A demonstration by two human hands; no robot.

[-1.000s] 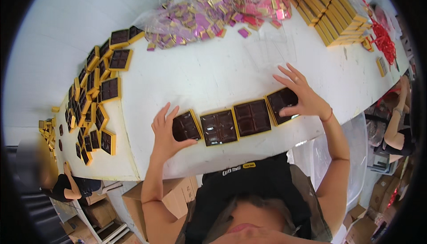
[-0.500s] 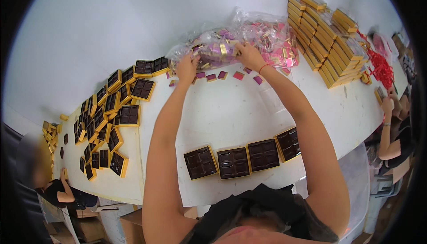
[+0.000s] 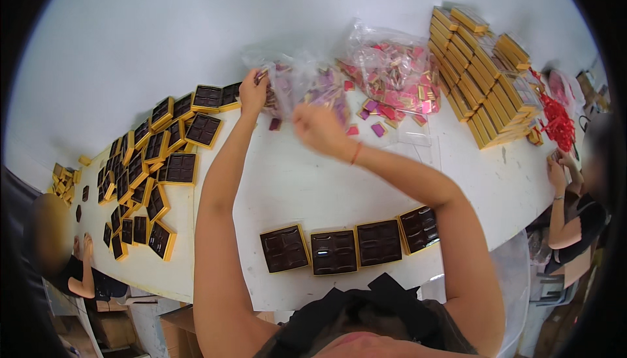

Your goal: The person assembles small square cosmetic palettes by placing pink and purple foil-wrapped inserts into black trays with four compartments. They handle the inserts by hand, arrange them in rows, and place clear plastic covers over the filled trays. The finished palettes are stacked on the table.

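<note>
"What are the hands on?"

"From my remote seat, I see the left hand (image 3: 253, 92) with its fingers closed on the left edge of a clear, crinkled plastic bag of small purple-and-gold squares (image 3: 326, 90). The right hand (image 3: 319, 128) is curled in front of it; it's blurred, so I can't tell whether it grips the plastic."

"Where does that bag sit?"

"Mostly between my two hands and a little beyond the right one, over the white tabletop (image 3: 339, 191)."

"And around them?"

"Right of the right hand I have a second clear plastic bag, of pink-and-gold squares (image 3: 400, 74); farther right, a tall stack of flat gold boxes (image 3: 480, 77). Left of the left hand lies a heap of dark-brown, gold-rimmed square trays (image 3: 155, 148). Nearer the body than both hands, I count a row of four matching trays (image 3: 345, 248), the rightmost meeting the right arm's outline."
</note>
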